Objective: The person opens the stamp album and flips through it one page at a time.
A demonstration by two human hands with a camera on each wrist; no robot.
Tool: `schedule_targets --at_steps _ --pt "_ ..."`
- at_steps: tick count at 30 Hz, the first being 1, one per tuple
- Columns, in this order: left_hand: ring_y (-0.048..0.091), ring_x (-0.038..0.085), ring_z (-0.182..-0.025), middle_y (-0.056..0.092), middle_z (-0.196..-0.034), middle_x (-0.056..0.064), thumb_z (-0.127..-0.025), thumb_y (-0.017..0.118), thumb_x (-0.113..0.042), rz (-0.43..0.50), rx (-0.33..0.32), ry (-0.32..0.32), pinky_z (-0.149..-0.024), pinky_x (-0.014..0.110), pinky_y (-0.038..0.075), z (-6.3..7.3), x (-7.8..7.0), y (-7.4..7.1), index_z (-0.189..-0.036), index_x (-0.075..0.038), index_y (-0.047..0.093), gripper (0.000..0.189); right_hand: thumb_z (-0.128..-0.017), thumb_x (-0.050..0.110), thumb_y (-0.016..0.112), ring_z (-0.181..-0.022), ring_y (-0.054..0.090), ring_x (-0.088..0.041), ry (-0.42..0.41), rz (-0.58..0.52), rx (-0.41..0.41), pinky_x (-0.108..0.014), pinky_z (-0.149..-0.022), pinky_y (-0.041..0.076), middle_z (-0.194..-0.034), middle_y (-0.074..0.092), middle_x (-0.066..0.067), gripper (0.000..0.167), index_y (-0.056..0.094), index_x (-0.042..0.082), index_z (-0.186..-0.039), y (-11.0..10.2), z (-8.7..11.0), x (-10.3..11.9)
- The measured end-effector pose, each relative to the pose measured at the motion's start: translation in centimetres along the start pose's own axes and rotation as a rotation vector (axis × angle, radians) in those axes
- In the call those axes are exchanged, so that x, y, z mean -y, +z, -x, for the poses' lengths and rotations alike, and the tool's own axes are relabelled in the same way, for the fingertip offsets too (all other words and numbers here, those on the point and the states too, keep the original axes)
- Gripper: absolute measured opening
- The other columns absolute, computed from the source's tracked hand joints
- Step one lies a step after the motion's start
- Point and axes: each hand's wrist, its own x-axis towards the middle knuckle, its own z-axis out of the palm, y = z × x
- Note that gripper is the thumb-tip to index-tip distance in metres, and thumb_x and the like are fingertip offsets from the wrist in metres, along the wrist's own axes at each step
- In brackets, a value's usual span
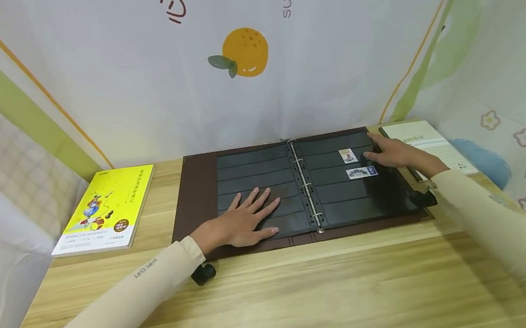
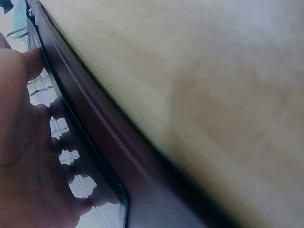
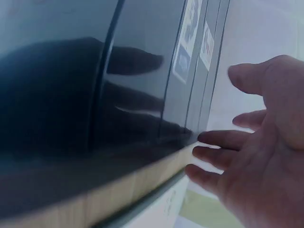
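Note:
A stamp album with a dark brown cover and black strip pages lies spread on the table, its ring spine in the middle. My left hand rests on the left page with its fingers spread straight. Over the outer edge of the right page is my right hand, its fingers extended and nothing held, as the right wrist view also shows. Two stamps sit in the right page's strips: a small upright stamp and, below it, a wider stamp.
On the left of the wooden table lies a yellow book. A pale notebook is right of the album, partly behind the right hand. White printed curtains hang around the table.

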Motion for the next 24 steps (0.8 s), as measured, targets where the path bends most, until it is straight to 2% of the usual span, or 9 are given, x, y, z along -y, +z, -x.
schedule_targets --at_steps 4,7,11,13,17,20,22,24 --pt "-0.017 0.021 -0.158 -0.019 -0.17 -0.006 -0.102 0.028 -0.068 -0.01 0.033 -0.011 -0.127 0.056 -0.008 -0.17 -0.12 -0.09 -0.162 -0.038 -0.004 0.074 -0.107 0.028 0.047 -0.144 0.016 -0.062 0.015 -0.059 0.022 -0.07 -0.116 0.022 -0.157 0.009 -0.045 0.078 0.003 -0.015 -0.156 0.3 -0.08 0.04" --pt "-0.019 0.021 -0.157 -0.022 -0.169 -0.006 -0.102 0.026 -0.069 -0.02 0.047 -0.019 -0.127 0.055 -0.009 -0.2 -0.13 -0.17 -0.161 -0.038 -0.007 0.074 -0.107 0.03 0.047 -0.143 0.021 -0.061 0.017 -0.088 0.002 -0.07 -0.115 0.025 -0.156 0.016 -0.046 0.079 0.003 -0.014 -0.157 0.32 -0.09 0.02" --pt "-0.019 0.021 -0.157 -0.022 -0.169 -0.006 -0.102 0.025 -0.069 -0.039 0.045 -0.019 -0.127 0.056 -0.009 -0.22 -0.13 -0.24 -0.161 -0.038 -0.007 0.074 -0.107 0.038 0.046 -0.139 0.032 -0.061 0.034 -0.154 -0.057 -0.071 -0.113 0.029 -0.15 0.031 -0.045 0.078 0.01 -0.009 -0.159 0.3 -0.1 -0.43" --pt "-0.019 0.021 -0.157 -0.022 -0.169 -0.006 -0.102 0.024 -0.069 -0.046 0.048 -0.023 -0.127 0.056 -0.009 -0.23 -0.17 -0.33 -0.161 -0.038 -0.007 0.074 -0.106 0.041 0.046 -0.136 0.037 -0.06 0.043 -0.188 -0.113 -0.07 -0.109 0.034 -0.147 0.039 -0.043 0.076 0.018 -0.006 -0.159 0.44 -0.17 -0.67" --pt "-0.019 0.021 -0.157 -0.023 -0.169 -0.006 -0.102 0.024 -0.07 -0.052 0.065 -0.03 -0.127 0.056 -0.009 -0.32 -0.18 -0.41 -0.161 -0.038 -0.008 0.075 -0.105 0.034 0.05 -0.131 0.046 -0.057 0.079 -0.251 -0.225 -0.066 -0.106 0.041 -0.143 0.048 -0.039 0.067 0.03 -0.006 -0.155 0.74 -0.14 -0.63" --pt "-0.02 0.021 -0.157 -0.024 -0.168 -0.007 -0.101 0.024 -0.071 -0.049 0.075 -0.034 -0.127 0.056 -0.009 -0.43 -0.12 -0.36 -0.161 -0.039 -0.009 0.075 -0.105 0.027 0.05 -0.134 0.045 -0.054 0.133 -0.328 -0.268 -0.063 -0.107 0.042 -0.146 0.046 -0.038 0.064 0.03 -0.009 -0.154 0.67 -0.01 -0.25" --pt "-0.02 0.02 -0.157 -0.025 -0.168 -0.007 -0.101 0.023 -0.072 -0.048 0.084 -0.04 -0.127 0.056 -0.009 -0.52 -0.08 -0.34 -0.16 -0.039 -0.011 0.076 -0.106 0.026 0.05 -0.138 0.041 -0.053 0.163 -0.374 -0.265 -0.062 -0.109 0.041 -0.149 0.041 -0.038 0.064 0.028 -0.01 -0.154 0.43 0.06 -0.04" --pt "-0.021 0.02 -0.157 -0.026 -0.167 -0.008 -0.1 0.023 -0.072 -0.046 0.092 -0.046 -0.127 0.056 -0.01 -0.64 -0.05 -0.29 -0.16 -0.04 -0.011 0.076 -0.107 0.027 0.048 -0.142 0.036 -0.052 0.185 -0.41 -0.226 -0.062 -0.11 0.04 -0.154 0.036 -0.036 0.065 0.025 -0.009 -0.156 0.1 0.09 -0.1"
